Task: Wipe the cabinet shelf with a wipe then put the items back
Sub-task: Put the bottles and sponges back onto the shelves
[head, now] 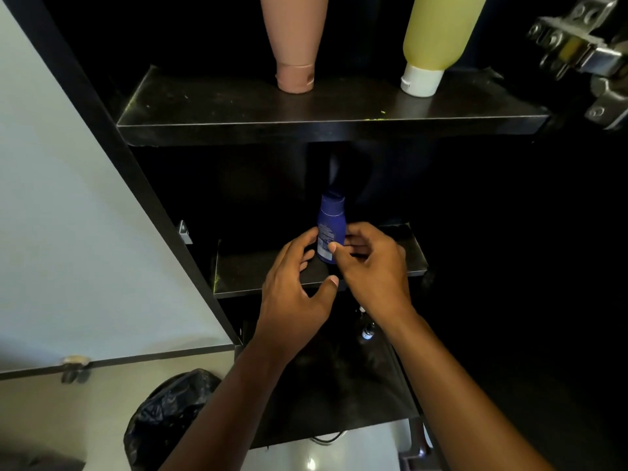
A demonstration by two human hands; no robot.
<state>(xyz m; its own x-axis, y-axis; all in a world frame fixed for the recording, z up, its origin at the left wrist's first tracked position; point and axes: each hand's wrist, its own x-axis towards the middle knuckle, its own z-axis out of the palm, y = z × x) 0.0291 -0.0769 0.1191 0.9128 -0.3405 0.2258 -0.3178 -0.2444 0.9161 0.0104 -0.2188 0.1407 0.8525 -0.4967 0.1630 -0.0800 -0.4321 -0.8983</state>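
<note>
A small blue bottle (330, 229) stands on the lower dark cabinet shelf (251, 273). My right hand (370, 266) is at its right side, thumb and fingers closed around its lower half. My left hand (295, 287) hovers just left of the bottle with fingers spread, fingertips close to it. On the upper dark shelf (238, 110) a pink bottle (295, 45) and a yellow bottle with a white cap (435, 39) stand upside down on their caps. No wipe is in sight.
The white cabinet door (85, 215) hangs open at the left, its metal hinge (584, 52) showing at the top right. A bin with a black bag (170, 413) sits below left. Small items (367, 331) lie in the dark space beneath the lower shelf.
</note>
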